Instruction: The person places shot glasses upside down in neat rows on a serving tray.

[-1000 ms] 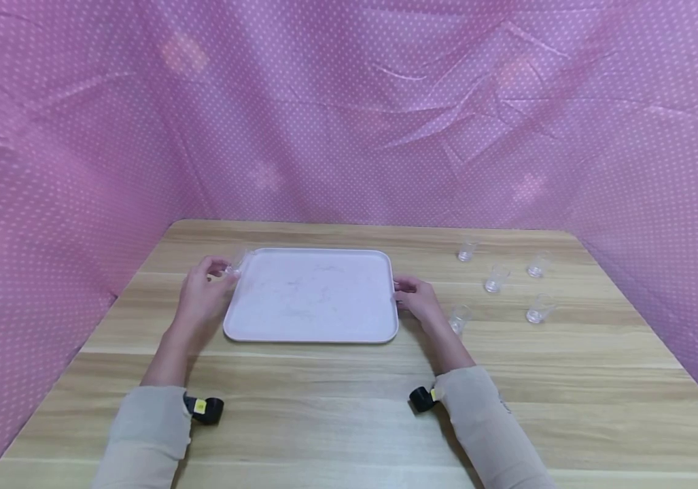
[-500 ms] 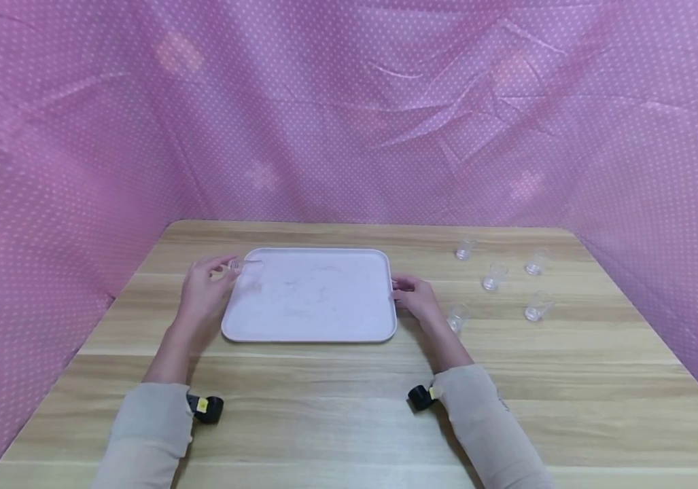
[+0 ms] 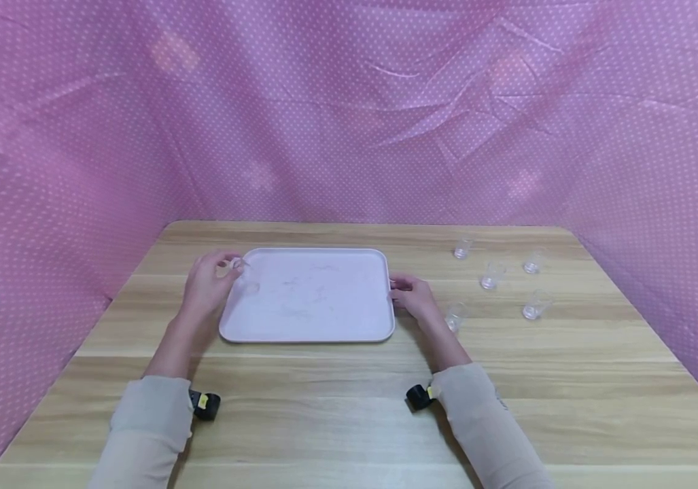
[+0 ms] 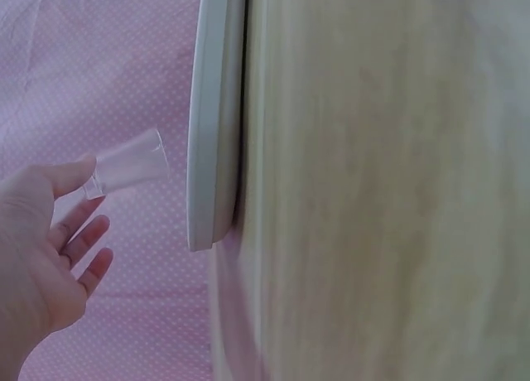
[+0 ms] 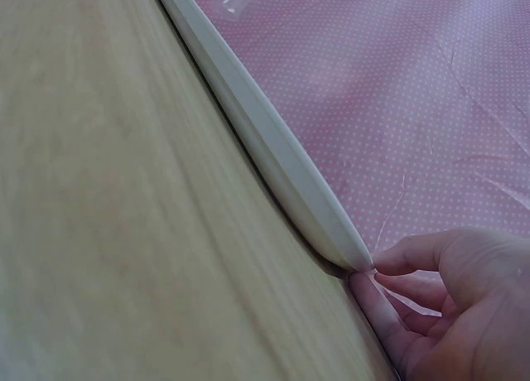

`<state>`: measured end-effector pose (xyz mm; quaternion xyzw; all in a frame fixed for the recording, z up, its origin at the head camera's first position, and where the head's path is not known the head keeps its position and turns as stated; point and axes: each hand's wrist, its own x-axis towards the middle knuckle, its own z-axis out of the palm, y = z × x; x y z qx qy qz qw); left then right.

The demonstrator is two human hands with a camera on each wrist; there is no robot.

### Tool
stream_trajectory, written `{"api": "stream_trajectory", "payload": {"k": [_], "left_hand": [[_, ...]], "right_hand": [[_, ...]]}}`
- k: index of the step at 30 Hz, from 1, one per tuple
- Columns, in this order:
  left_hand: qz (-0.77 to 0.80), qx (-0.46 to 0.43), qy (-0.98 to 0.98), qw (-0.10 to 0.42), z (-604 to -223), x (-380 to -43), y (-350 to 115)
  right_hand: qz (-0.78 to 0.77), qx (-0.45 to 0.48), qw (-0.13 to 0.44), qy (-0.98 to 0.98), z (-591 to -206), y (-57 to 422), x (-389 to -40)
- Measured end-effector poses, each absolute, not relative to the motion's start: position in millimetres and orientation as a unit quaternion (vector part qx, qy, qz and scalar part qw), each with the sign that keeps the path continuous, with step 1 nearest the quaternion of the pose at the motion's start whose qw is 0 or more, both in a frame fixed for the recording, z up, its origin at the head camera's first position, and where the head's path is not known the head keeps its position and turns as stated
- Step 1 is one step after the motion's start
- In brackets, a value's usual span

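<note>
By its narrow base, my left hand (image 3: 206,282) pinches a small clear glass (image 4: 131,165) between thumb and fingertips. The glass is turned mouth down, just above the left part of a white rectangular tray (image 3: 318,326). In the left wrist view a gap shows between the glass mouth and the tray rim (image 4: 205,149). My right hand (image 3: 416,297) is at the tray's right edge, where thumb and fingers grip the rim, as the right wrist view shows. The tray lies flat on the wooden table.
Several more clear glasses stand on the right of the table, among them a far one (image 3: 462,248), a middle one (image 3: 491,277) and a near one (image 3: 533,307). Another glass (image 3: 455,316) stands close beside my right forearm. Pink dotted cloth (image 3: 349,136) hangs around the table.
The glass in my left hand has tipped from slanting upward to mouth down, now over the tray's left part. My right hand stays at the tray's edge.
</note>
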<state>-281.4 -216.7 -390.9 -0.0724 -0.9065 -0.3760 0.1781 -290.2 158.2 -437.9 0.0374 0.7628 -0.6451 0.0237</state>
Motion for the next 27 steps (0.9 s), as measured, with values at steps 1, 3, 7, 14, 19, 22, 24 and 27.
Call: {"api": "stream_trajectory", "payload": {"k": [1,3,7,14,19,22,24,27], "left_hand": [[-0.368,-0.08,-0.909,0.179,-390.4,-281.9,-216.8],[-0.354,-0.092,-0.913,0.178,-390.5,-282.8,-217.0],[-0.339,-0.106,-0.919,0.171,-392.1,-284.6,-217.9],[-0.331,-0.111,-0.925,0.149,-395.5,-287.3,-219.5],[-0.335,-0.111,-0.925,0.14,-397.1,-288.1,-220.7],[-0.337,-0.109,-0.926,0.133,-398.3,-288.0,-221.4],[-0.337,-0.107,-0.926,0.129,-398.9,-287.4,-221.7],[-0.338,-0.105,-0.927,0.127,-400.1,-287.3,-222.5]], "right_hand": [[-0.647,0.039,0.024,0.761,-437.8,157.9,-290.2],[-0.649,0.039,0.025,0.759,-437.6,157.3,-290.0],[-0.649,0.042,0.023,0.759,-437.1,156.7,-290.0],[-0.645,0.047,0.023,0.762,-435.9,156.7,-289.4],[-0.646,0.044,0.02,0.762,-436.3,156.9,-289.6],[-0.644,0.043,0.02,0.763,-436.8,157.3,-290.3],[-0.642,0.044,0.02,0.765,-437.7,157.7,-291.0],[-0.639,0.046,0.02,0.768,-438.2,157.9,-291.5]]}}
